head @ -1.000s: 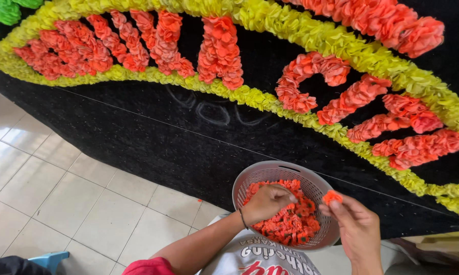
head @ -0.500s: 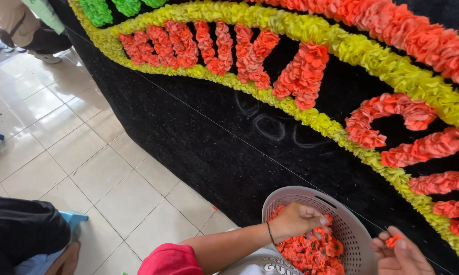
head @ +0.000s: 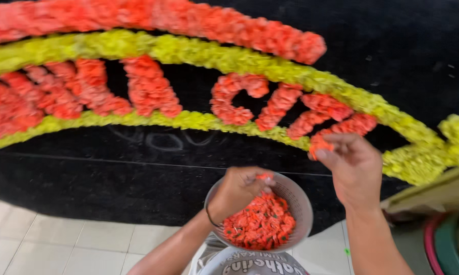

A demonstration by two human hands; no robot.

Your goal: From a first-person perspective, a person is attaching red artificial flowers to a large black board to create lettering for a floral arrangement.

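A grey perforated bowl point(head: 301, 203) sits low in the middle, filled with small orange flower pieces point(head: 260, 224). My left hand point(head: 237, 191) is over the bowl, fingers closed on one orange piece at the rim. My right hand point(head: 352, 168) is raised to the right, pinching an orange flower piece point(head: 320, 145) against the black board point(head: 137, 168), at the end of the orange lettering point(head: 290, 104). Yellow flower bands point(head: 199, 53) curve above and below the orange shapes.
White floor tiles point(head: 51, 239) lie at the lower left. A tan box edge point(head: 433, 196) and a red and green rimmed container point(head: 443, 244) stand at the right. A printed sack top point(head: 249, 262) shows below the bowl.
The view swung right along the board. My right hand rose from beside the bowl to the board with an orange piece. My left hand lifted from deep in the bowl to its rim.
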